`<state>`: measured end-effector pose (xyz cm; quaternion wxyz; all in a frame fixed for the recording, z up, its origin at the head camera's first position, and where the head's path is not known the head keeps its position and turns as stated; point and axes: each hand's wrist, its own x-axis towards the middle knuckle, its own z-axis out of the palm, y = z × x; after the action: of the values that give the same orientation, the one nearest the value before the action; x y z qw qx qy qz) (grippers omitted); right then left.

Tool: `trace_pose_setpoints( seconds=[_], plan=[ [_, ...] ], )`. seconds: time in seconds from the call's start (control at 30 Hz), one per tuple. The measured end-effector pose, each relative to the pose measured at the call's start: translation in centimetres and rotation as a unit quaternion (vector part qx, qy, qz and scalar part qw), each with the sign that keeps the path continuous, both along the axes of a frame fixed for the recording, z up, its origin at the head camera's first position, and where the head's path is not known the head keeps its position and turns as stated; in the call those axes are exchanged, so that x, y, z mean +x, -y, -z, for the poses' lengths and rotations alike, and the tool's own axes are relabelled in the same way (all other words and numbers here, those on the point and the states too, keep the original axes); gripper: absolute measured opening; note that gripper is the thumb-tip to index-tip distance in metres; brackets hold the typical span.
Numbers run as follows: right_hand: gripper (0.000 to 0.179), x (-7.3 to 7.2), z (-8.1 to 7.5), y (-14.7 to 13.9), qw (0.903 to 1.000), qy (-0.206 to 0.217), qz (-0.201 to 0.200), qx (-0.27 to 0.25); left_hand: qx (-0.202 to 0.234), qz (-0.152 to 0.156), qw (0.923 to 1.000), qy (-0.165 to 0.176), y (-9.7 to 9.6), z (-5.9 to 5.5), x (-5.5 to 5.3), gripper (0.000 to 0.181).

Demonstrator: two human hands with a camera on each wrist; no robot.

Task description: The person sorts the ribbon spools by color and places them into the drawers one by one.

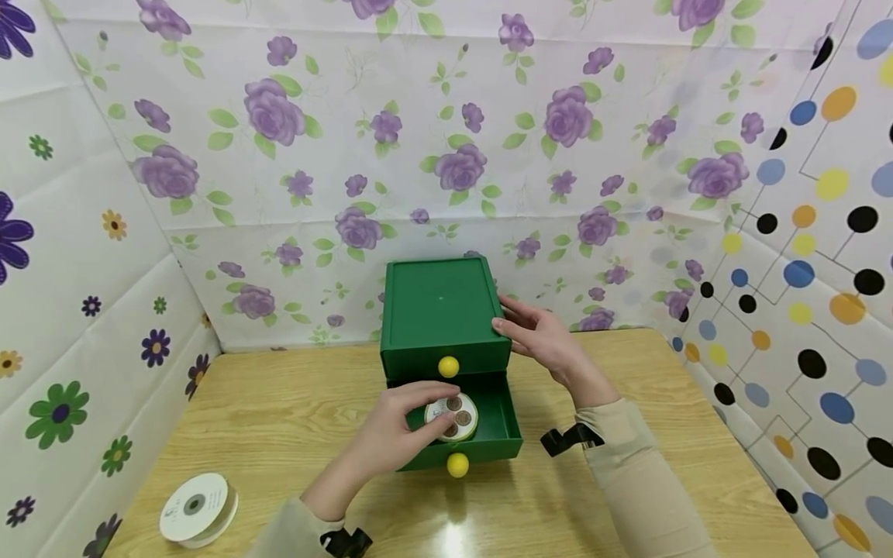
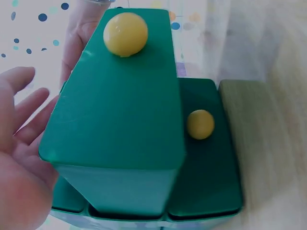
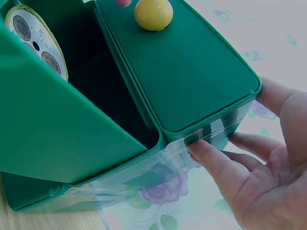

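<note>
A green drawer cabinet with yellow knobs stands at the back of the table, its middle drawer pulled out. Inside that drawer sits a round white reel with a yellow-green rim and brown circles. My left hand is over the drawer by the reel, fingers loosely spread; in the left wrist view they appear beyond the drawer front, which hides the reel. With its fingers mostly straight, my right hand touches the cabinet's right side; its thumb lies at the top edge.
A white ribbon reel lies on the table's front left. Behind the table hangs a cloth with purple roses; patterned cloths also stand at both sides. In the left wrist view, the bottom drawer is closed.
</note>
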<state>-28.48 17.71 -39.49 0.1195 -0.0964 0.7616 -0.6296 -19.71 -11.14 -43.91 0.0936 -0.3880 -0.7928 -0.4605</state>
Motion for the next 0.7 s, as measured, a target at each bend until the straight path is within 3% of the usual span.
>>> trace_pose_setpoints(
  seconds=[0.17,0.37,0.47,0.57,0.7],
  plan=[
    [0.075,0.0,0.0,0.0,1.0000,0.002,0.002,-0.004,0.098,-0.010,0.9951,0.009,0.7,0.1,1.4,0.032],
    [0.075,0.0,0.0,0.1,1.0000,0.000,-0.003,-0.009,0.193,0.025,0.9805,0.023,1.8,0.4,2.9,0.032],
    [0.074,0.0,0.1,0.1,1.0000,-0.004,-0.002,-0.006,0.215,0.058,0.9742,0.033,2.4,1.0,3.2,0.033],
    [0.074,0.0,0.1,0.0,1.0000,-0.004,0.002,-0.006,0.231,0.103,0.9655,0.063,3.0,1.4,3.4,0.032],
    [0.074,-0.1,0.2,0.0,1.0000,-0.003,0.004,-0.007,0.216,0.145,0.9610,0.094,3.5,1.8,3.6,0.029]
  ],
)
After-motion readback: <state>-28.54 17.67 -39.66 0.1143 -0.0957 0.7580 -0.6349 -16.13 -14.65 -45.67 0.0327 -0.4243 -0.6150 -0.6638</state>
